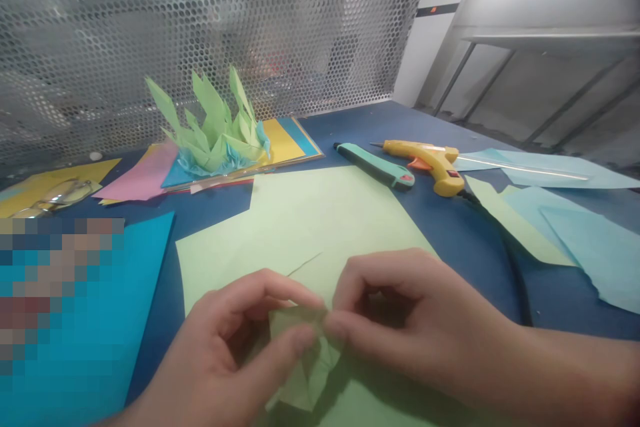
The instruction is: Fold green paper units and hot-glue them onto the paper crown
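Note:
A small folded piece of light green paper (303,380) is pinched between both hands, low in the middle of the view. My left hand (240,340) grips it from the left with thumb and forefinger. From the right, my right hand (400,320) has its thumb and forefinger closed on the paper's upper right corner, the fingertips of both hands nearly meeting. Part of the folded paper is hidden behind the fingers. Beneath them lies a large light green sheet (320,207), with a thin dark line on it near my left forefinger.
Behind stands a green folded-paper plant (215,127) on stacked coloured paper. A teal box cutter (375,165) and a yellow glue gun (425,160) lie at the right, its black cord running forward. Pale blue sheets (590,227) lie farther right; a blue sheet (135,293) lies left. Perforated metal (225,13) walls the back.

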Motion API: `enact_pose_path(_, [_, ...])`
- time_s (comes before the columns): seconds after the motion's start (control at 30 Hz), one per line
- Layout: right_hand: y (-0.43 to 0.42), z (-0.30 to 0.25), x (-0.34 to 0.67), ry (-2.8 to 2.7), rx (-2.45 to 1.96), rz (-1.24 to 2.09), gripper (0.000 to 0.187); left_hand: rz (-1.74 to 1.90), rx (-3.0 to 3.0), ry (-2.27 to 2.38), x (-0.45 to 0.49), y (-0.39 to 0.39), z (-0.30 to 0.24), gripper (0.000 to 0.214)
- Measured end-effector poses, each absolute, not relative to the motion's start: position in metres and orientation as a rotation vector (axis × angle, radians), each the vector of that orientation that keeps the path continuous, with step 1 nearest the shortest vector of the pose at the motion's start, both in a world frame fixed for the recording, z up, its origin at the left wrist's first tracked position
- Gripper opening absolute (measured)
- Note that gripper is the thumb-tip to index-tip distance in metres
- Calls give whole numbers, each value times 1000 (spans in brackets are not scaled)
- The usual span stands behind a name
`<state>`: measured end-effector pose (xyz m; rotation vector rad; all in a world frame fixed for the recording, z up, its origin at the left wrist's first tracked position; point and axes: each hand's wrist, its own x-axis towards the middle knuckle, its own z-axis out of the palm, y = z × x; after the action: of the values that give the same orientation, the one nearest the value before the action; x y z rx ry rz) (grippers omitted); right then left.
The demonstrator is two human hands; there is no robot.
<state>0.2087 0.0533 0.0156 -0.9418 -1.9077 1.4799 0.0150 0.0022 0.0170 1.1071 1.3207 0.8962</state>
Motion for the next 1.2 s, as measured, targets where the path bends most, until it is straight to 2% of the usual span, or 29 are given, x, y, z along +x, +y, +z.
enact_pose_path(0.17, [53, 14, 211, -1982, -841, 1234, 13, 845, 1129, 1326, 14, 1, 15, 11])
enact_pose_path(0.43, [54, 10, 215, -2153, -580, 973, 13, 869, 1316, 1249, 8, 9, 14, 14])
enact_pose_path(0.63, [56, 7, 218, -2190, -584, 951, 7, 851, 1279, 1259, 9, 8, 16, 18])
enact_pose_path(0.73, [57, 8, 219, -2218, -585, 944, 8, 857, 1179, 1198, 8, 6, 16, 14])
enact_pose_path(0.9, [55, 10, 221, -2228, -539, 980, 13, 828, 1169, 1190, 4, 3, 13, 39])
enact_pose_path(1.07, [53, 8, 218, -2188, -551, 1024, 24, 852, 1191, 1088, 7, 3, 8, 32])
enact_pose_path(1.2, [54, 7, 217, -2190, -569, 1011, 21, 910, 1205, 1069, 11, 5, 7, 26])
